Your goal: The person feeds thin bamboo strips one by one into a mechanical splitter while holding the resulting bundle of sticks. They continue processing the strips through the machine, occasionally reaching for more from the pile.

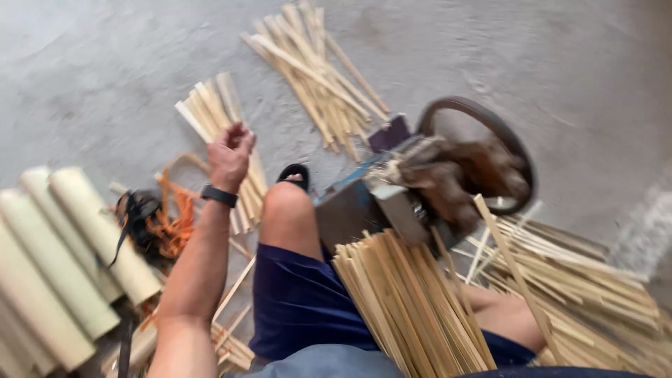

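Note:
My left hand (pixel 229 155), with a black watch on the wrist, reaches out over a small fan of flat bamboo strips (pixel 210 112) lying on the concrete floor. Its fingers are loosely curled and nothing shows in its grip. A thick bundle of bamboo strips (pixel 402 301) rests across my lap, its far end against a blue-grey splitting machine (pixel 364 206) with a dark wheel (pixel 490 122). One single strip (pixel 514 269) sticks up at an angle beside the machine. My right hand is not visible.
Several pale bamboo tube halves (pixel 63 259) lie at the left, with an orange cord and black strap (pixel 157 224) beside them. Another pile of strips (pixel 318 77) lies farther out, and a large heap (pixel 595 287) at the right. My sandalled foot (pixel 294 173) is forward.

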